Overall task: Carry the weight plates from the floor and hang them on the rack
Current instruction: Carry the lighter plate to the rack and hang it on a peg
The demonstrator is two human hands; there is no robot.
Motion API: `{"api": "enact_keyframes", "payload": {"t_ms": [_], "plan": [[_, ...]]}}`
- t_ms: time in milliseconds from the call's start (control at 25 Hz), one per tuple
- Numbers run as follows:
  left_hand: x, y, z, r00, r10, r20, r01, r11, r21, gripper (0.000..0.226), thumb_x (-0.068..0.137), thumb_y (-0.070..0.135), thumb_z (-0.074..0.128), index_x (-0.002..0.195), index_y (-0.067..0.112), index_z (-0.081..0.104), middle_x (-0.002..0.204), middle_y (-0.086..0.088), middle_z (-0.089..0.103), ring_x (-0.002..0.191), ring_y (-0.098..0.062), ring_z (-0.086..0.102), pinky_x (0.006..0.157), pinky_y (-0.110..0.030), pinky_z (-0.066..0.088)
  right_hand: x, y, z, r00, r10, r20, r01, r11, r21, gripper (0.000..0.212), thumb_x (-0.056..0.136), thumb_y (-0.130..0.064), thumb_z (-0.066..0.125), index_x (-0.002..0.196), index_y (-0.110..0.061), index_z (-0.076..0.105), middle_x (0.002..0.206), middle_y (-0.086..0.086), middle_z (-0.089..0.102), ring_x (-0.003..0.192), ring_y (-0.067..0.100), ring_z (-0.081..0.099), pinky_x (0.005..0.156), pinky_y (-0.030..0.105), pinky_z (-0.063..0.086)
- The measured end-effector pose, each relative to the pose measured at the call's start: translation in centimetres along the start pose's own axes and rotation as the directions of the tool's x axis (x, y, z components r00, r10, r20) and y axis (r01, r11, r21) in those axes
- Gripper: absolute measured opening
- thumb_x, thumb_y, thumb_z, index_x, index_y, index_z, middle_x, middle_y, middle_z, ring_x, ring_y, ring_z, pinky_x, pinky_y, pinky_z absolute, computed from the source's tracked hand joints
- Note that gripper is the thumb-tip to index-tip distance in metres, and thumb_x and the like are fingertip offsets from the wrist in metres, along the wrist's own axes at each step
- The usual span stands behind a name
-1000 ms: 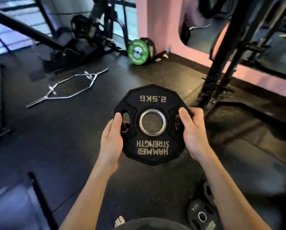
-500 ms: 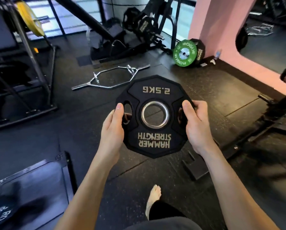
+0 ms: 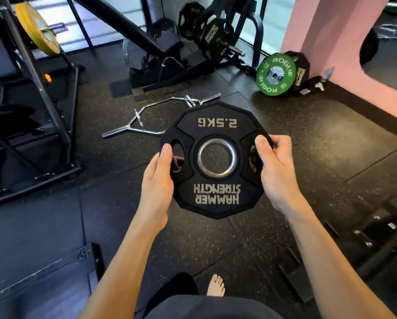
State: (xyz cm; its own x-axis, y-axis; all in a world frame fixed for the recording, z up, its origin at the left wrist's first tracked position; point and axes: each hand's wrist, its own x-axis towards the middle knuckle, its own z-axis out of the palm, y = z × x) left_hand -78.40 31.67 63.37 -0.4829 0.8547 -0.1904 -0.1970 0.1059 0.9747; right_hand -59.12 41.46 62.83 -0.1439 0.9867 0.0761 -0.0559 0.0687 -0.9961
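Plate [image 3: 216, 194]: black many-sided 2.5 kg weight plate, "HAMMER STRENGTH" and "2.5KG" lettered pale, read upside down.
Centre: metal-ringed round hole; a grip slot on each side.
Pose: face up toward the camera, nearly flat, far edge raised a little.
Place: in the air between the left hand [image 3: 157, 180] and right hand [image 3: 276, 171], gripped at both side edges, thumbs on top.

Matt black rubber plate [image 3: 215, 125], polished steel hub; speckled rubber floor [image 3: 296, 139].
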Motion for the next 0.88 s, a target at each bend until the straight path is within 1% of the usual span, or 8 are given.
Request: {"api": "enact_keyframes", "payload": {"t_ms": [120,280,360,440,640,720,800,880], "plan": [[8.1,1.2,0.8,1.000,0.015,0.014,-0.014,0.999,-0.037,0.057,0.083,0.066,0.054,0.103,0.016,0.073,0.109,-0.014,0.074,0.110,-0.035,0.066,0.102,-0.060,0.047,7.2,0.4,2.4,1.000,0.007,-0.016,-0.007,1.000,-0.017,0.021,0.085,-0.054,0.056,0.095,-0.038,0.046,0.095,-0.006,0.059,0.075,-0.002,0.060,0.063,0.021,0.049],[19.6,2.4,2.3,0.997,0.025,0.070,-0.021,0.998,-0.060,0.059,0.083,0.064,0.055,0.106,0.012,0.071,0.111,-0.018,0.072,0.110,-0.041,0.065,0.100,-0.064,0.046,16.7,1.7,5.3,0.997,-0.005,-0.074,0.006,1.000,0.014,0.018,0.090,-0.044,0.054,0.097,-0.031,0.044,0.087,-0.004,0.056,0.066,0.000,0.056,0.054,0.019,0.047],[26.5,3.4,3.3,0.991,0.037,0.125,-0.031,0.998,-0.050,0.056,0.083,0.062,0.056,0.104,0.013,0.072,0.112,-0.019,0.071,0.111,-0.042,0.064,0.100,-0.065,0.045,22.3,2.1,6.8,0.992,-0.024,-0.126,0.027,1.000,0.017,0.015,0.094,-0.039,0.053,0.098,-0.028,0.043,0.086,-0.002,0.054,0.064,0.000,0.054,0.052,0.018,0.046],[32.4,4.6,4.5,0.986,-0.002,0.164,0.005,1.000,-0.018,0.053,0.080,0.064,0.056,0.099,0.018,0.074,0.112,-0.018,0.072,0.110,-0.040,0.065,0.100,-0.064,0.046,27.1,2.3,7.7,0.978,-0.006,-0.209,0.010,1.000,0.019,0.011,0.098,-0.032,0.052,0.098,-0.025,0.044,0.086,0.000,0.052,0.065,0.002,0.052,0.051,0.019,0.046],[45.5,7.7,9.6,0.946,-0.086,0.312,0.067,0.995,0.071,0.045,0.073,0.069,0.057,0.083,0.029,0.077,0.103,-0.005,0.074,0.101,-0.029,0.068,0.099,-0.061,0.049,38.1,2.8,8.0,0.933,0.015,-0.360,0.005,0.998,0.055,0.010,0.101,-0.023,0.051,0.102,-0.017,0.043,0.081,0.003,0.051,0.067,0.009,0.049,0.051,0.025,0.043],[50.6,8.0,12.8,0.929,-0.078,0.363,0.054,0.995,0.078,0.042,0.072,0.069,0.058,0.074,0.031,0.076,0.096,-0.004,0.070,0.095,-0.024,0.066,0.095,-0.054,0.052,42.9,3.4,6.9,0.912,0.009,-0.411,0.010,0.999,0.045,0.012,0.102,-0.022,0.051,0.104,-0.012,0.044,0.078,0.004,0.049,0.064,0.009,0.047,0.051,0.026,0.042],[55.4,8.3,16.5,0.923,-0.058,0.379,0.014,0.993,0.117,0.043,0.070,0.070,0.057,0.068,0.031,0.076,0.086,0.002,0.071,0.085,-0.016,0.068,0.083,-0.043,0.055,47.8,4.3,5.4,0.884,-0.008,-0.467,0.028,0.999,0.035,0.009,0.102,-0.022,0.050,0.102,-0.015,0.044,0.076,0.003,0.049,0.061,0.007,0.048,0.049,0.023,0.042],[60.6,8.7,20.9,0.900,-0.029,0.436,-0.046,0.986,0.161,0.042,0.070,0.070,0.052,0.066,0.036,0.076,0.078,0.010,0.072,0.078,-0.006,0.068,0.076,-0.030,0.053,53.1,4.9,3.6,0.861,-0.030,-0.508,0.049,0.999,0.023,0.007,0.102,-0.021,0.050,0.100,-0.019,0.043,0.076,0.001,0.049,0.058,0.002,0.049,0.048,0.019,0.043]]}}
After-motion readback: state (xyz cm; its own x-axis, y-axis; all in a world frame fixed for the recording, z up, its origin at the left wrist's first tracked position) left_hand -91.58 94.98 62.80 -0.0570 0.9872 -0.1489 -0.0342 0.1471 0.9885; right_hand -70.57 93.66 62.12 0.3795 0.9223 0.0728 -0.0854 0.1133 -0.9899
